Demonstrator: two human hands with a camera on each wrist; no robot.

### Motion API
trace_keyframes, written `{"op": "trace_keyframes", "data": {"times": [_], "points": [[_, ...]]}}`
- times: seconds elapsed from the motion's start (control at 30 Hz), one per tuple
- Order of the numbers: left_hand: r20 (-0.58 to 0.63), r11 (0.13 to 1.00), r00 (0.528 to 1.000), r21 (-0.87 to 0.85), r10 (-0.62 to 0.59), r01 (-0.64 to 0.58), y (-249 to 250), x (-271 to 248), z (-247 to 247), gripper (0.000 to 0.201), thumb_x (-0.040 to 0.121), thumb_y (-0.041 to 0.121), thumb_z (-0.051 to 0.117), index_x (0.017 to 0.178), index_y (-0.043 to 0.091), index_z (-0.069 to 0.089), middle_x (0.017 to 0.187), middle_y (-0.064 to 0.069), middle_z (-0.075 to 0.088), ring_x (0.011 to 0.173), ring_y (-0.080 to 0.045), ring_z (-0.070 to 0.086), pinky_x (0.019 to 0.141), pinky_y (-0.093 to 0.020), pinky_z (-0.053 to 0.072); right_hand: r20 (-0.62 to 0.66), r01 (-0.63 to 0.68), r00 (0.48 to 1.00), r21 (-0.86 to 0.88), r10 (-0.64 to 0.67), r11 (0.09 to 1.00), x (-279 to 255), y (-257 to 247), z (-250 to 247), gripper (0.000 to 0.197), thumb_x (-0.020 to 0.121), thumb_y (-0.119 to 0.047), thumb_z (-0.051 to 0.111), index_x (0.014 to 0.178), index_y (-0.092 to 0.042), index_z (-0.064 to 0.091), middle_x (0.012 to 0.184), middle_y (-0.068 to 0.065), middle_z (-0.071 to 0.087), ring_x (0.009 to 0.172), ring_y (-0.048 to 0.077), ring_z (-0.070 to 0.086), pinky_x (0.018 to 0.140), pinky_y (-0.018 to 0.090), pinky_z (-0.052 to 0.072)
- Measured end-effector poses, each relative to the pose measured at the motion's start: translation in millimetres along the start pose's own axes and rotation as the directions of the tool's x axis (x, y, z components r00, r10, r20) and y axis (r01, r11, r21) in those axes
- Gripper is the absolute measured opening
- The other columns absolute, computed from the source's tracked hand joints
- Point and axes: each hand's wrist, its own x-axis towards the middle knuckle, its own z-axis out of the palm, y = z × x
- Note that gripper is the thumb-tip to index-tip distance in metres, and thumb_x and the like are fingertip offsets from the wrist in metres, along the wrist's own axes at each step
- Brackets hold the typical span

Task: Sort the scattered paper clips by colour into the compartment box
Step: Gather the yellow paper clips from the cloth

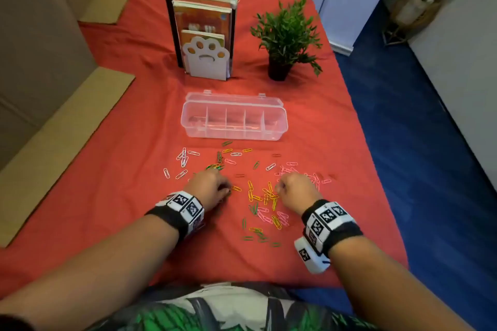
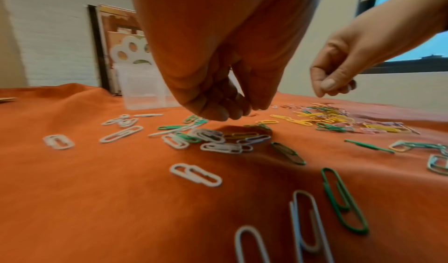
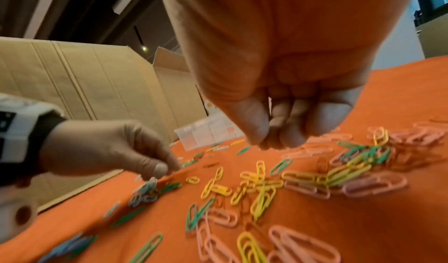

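Paper clips lie scattered on the red cloth: white at left, green, yellow in the middle, pink at right. The clear compartment box stands open just beyond them. My left hand hovers over a white and green heap, fingertips bunched; the right wrist view shows a whitish clip at its thumb tip. My right hand is curled above the yellow and pink clips, thumb pressed to fingers. A pink loop shows between its fingers.
Behind the box stand a paw-shaped bookend with books and a small potted plant. Cardboard sheets lean along the left edge. The cloth's right edge drops to a blue floor.
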Motion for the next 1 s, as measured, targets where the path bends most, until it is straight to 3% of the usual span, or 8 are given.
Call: {"op": "trace_keyframes", "data": {"times": [0.17, 0.33, 0.47, 0.6, 0.73, 0.87, 0.93, 1.0], "points": [[-0.007, 0.985, 0.986, 0.047, 0.167, -0.167, 16.5, 17.9, 17.1, 0.033, 0.085, 0.024, 0.056, 0.117, 0.021, 0.062, 0.105, -0.009, 0.059, 0.108, -0.027, 0.054, 0.092, -0.030, 0.041, -0.067, -0.030, 0.997, 0.014, 0.031, 0.999, 6.9, -4.1, 22.6, 0.020, 0.085, -0.018, 0.057, 0.097, -0.002, 0.062, 0.105, 0.016, 0.058, 0.099, 0.031, 0.058, 0.085, 0.032, 0.047], [-0.008, 0.950, 0.960, 0.145, 0.281, -0.277, 27.3, 28.2, 30.9, 0.042, 0.082, 0.031, 0.062, 0.121, 0.017, 0.057, 0.113, -0.008, 0.056, 0.108, -0.029, 0.051, 0.098, -0.036, 0.038, -0.096, -0.039, 0.995, -0.016, 0.038, 0.999, 12.6, -9.4, 36.8, 0.040, 0.082, -0.029, 0.064, 0.110, -0.002, 0.055, 0.123, 0.019, 0.050, 0.114, 0.035, 0.049, 0.097, 0.036, 0.040], [0.047, 0.929, 0.957, 0.229, 0.286, -0.289, 27.8, 27.6, 37.0, 0.035, 0.086, 0.037, 0.055, 0.114, 0.017, 0.060, 0.114, -0.006, 0.053, 0.109, -0.026, 0.049, 0.099, -0.033, 0.032, -0.132, -0.033, 0.991, 0.007, 0.034, 0.999, 15.5, -10.0, 39.5, 0.026, 0.085, -0.015, 0.052, 0.108, -0.002, 0.054, 0.117, 0.018, 0.049, 0.107, 0.036, 0.052, 0.094, 0.038, 0.044], [0.052, 0.936, 0.962, 0.224, 0.267, -0.271, 24.3, 26.7, 37.7, 0.024, 0.089, 0.032, 0.051, 0.101, 0.013, 0.060, 0.107, -0.008, 0.056, 0.106, -0.029, 0.052, 0.102, -0.035, 0.031, -0.104, -0.028, 0.994, 0.033, 0.032, 0.999, 17.5, -7.6, 38.4, 0.024, 0.085, -0.011, 0.050, 0.106, 0.001, 0.054, 0.117, 0.020, 0.051, 0.108, 0.036, 0.052, 0.097, 0.038, 0.043], [0.039, 0.946, 0.978, 0.249, 0.204, -0.207, 17.8, 24.6, 34.8, 0.024, 0.090, 0.030, 0.049, 0.100, 0.010, 0.056, 0.106, -0.010, 0.057, 0.105, -0.030, 0.053, 0.090, -0.038, 0.038, -0.096, -0.066, 0.992, 0.164, 0.083, 0.984, 15.9, 0.1, 31.7, 0.014, 0.086, -0.006, 0.048, 0.097, -0.002, 0.055, 0.103, 0.018, 0.059, 0.097, 0.032, 0.058, 0.079, 0.029, 0.043], [-0.122, 0.994, 0.990, -0.078, 0.067, -0.077, 13.5, 18.5, 28.3, 0.015, 0.087, 0.020, 0.056, 0.092, 0.006, 0.057, 0.098, -0.014, 0.059, 0.096, -0.030, 0.054, 0.080, -0.033, 0.038, -0.110, -0.072, 0.989, 0.209, 0.096, 0.975, 12.0, 3.2, 30.8, 0.022, 0.087, -0.007, 0.050, 0.106, -0.008, 0.059, 0.109, 0.015, 0.063, 0.101, 0.030, 0.061, 0.086, 0.031, 0.047], [-0.174, 0.960, 0.982, -0.279, -0.070, 0.019, 12.5, 13.7, 21.7, 0.007, 0.087, 0.014, 0.056, 0.091, 0.008, 0.058, 0.093, -0.010, 0.062, 0.089, -0.027, 0.056, 0.072, -0.027, 0.035, -0.140, -0.035, 0.988, 0.158, 0.058, 0.987, 13.9, -0.8, 30.8, 0.021, 0.089, -0.008, 0.047, 0.106, -0.005, 0.059, 0.111, 0.016, 0.059, 0.103, 0.031, 0.058, 0.087, 0.032, 0.045], [-0.145, 0.888, 0.973, -0.448, -0.181, 0.098, 10.2, 10.7, 15.9, 0.011, 0.089, 0.009, 0.052, 0.096, 0.012, 0.060, 0.084, -0.005, 0.060, 0.078, -0.021, 0.054, 0.065, -0.024, 0.033, -0.171, -0.003, 0.985, 0.099, 0.020, 0.995, 18.1, -5.9, 31.1, 0.021, 0.088, -0.005, 0.046, 0.105, -0.003, 0.058, 0.110, 0.016, 0.056, 0.102, 0.033, 0.056, 0.085, 0.035, 0.045]]}}
